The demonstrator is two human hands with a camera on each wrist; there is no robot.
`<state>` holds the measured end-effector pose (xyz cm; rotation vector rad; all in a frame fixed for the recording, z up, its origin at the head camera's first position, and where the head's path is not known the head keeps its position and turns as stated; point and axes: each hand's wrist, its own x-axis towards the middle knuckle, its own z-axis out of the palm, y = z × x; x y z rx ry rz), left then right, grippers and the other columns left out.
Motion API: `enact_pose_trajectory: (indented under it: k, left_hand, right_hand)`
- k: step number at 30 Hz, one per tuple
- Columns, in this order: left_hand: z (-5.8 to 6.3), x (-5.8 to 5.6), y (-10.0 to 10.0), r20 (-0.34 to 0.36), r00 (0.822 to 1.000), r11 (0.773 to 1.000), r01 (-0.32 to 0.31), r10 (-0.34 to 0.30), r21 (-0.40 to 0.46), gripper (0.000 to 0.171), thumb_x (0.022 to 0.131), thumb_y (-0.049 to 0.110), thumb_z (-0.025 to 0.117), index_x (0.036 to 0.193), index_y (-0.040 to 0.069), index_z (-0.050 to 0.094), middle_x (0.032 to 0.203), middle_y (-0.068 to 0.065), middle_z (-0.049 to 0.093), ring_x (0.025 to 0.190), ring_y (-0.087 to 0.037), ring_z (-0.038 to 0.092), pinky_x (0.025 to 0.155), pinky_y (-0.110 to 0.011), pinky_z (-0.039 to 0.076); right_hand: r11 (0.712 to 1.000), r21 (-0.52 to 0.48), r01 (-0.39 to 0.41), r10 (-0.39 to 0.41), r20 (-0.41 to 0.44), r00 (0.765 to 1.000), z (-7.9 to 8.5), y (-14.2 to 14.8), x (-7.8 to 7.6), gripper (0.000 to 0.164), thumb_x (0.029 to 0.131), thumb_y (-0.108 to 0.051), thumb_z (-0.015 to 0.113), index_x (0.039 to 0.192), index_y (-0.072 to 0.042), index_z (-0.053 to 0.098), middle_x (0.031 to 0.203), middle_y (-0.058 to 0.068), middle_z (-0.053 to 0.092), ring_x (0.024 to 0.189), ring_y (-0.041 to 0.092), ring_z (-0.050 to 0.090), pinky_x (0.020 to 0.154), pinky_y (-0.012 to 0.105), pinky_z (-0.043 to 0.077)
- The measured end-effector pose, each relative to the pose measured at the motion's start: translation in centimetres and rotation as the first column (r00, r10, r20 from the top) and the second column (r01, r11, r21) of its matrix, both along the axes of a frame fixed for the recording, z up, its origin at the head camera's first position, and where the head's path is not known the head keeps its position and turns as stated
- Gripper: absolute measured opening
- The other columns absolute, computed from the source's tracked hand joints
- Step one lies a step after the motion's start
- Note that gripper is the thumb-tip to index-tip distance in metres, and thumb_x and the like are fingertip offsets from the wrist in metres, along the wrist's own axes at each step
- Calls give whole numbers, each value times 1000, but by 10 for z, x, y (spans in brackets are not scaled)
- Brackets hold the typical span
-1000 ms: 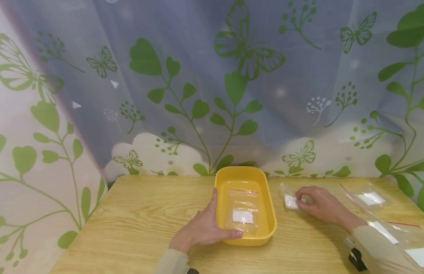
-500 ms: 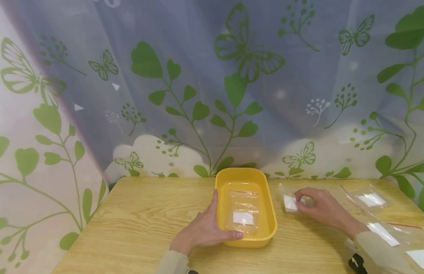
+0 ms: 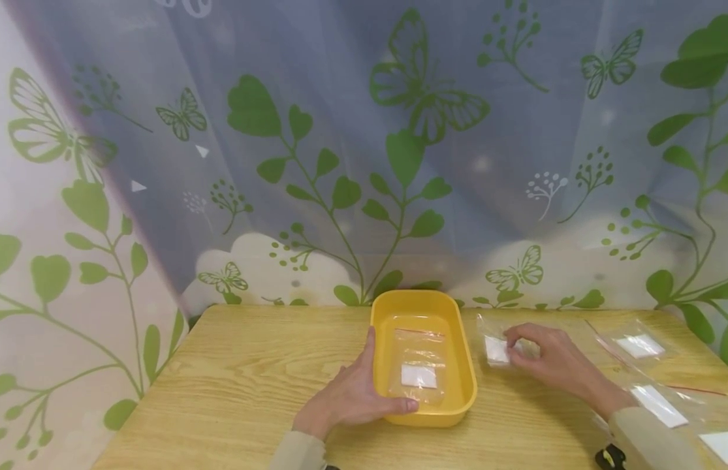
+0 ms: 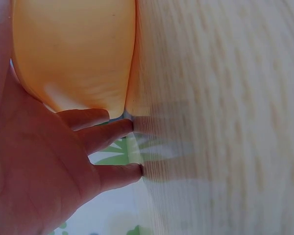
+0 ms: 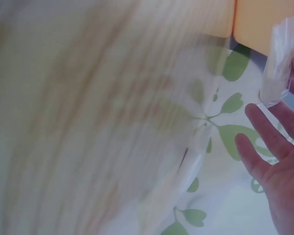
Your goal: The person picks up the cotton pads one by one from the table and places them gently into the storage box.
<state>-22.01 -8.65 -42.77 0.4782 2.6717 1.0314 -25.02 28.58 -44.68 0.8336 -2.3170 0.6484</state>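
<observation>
Wood-grain table [image 3: 269, 365], clear crinkled white-patched bag [image 3: 495, 347], right fingers [image 3: 531, 331] pinching it

I face a blue-grey curtain [image 3: 328, 59] printed with green butterflies [image 3: 422, 94] and leafy stems [image 3: 405, 156], behind a wood-grain table [image 3: 240, 372].

A butterfly-print curtain [image 3: 334, 130] hangs behind the table [image 3: 252, 372].

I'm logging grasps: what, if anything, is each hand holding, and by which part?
The left hand grips the yellow tub by its near-left corner. The right hand pinches a clear bag near its white patch; the exact spot is hidden.
</observation>
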Motion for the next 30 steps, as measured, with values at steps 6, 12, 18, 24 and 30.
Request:
enact_pose_trajectory:
  k: [6,12,18,24,30]
  left_hand:
    - [0,1,1,8,1000,1000,-3,3,-3,142,71,75,77,164,24,-17,169,-18,23,149,-52,33,122,-70,23]
    - [0,1,1,5,1000,1000,-5,5,-11,141,71,75,77,164,24,-16,169,-18,24,148,-54,33,120,-71,27]
    - [0,0,0,2,1000,1000,-8,8,-18,142,71,76,77,164,24,-16,169,-19,26,147,-55,33,119,-72,28]
    - [0,0,0,14,1000,1000,-2,2,-3,141,72,74,78,164,21,-15,170,-18,21,150,-45,35,125,-68,19]
    - [0,0,0,16,1000,1000,-4,4,4,140,72,73,78,164,22,-15,170,-17,22,150,-46,36,124,-68,20]
  right_hand:
    - [1000,-12,-16,16,-32,999,4,-5,2,38,68,4,83,87,-26,69,102,6,80,89,29,75,94,0,43]
    - [998,-36,-42,40,-59,997,10,-10,4,37,67,4,82,86,-24,69,101,6,80,88,30,75,96,-1,42]
    - [998,-49,-46,44,-51,998,16,-15,6,38,68,5,83,87,-25,68,101,4,80,90,26,75,95,0,42]
    - [997,-49,-55,54,-24,998,25,-22,8,26,78,-3,81,87,-24,68,101,1,80,91,24,75,93,0,43]
    - [996,-55,-74,74,-10,997,32,-32,10,9,88,-16,79,87,-20,71,103,2,80,93,26,75,95,0,42]
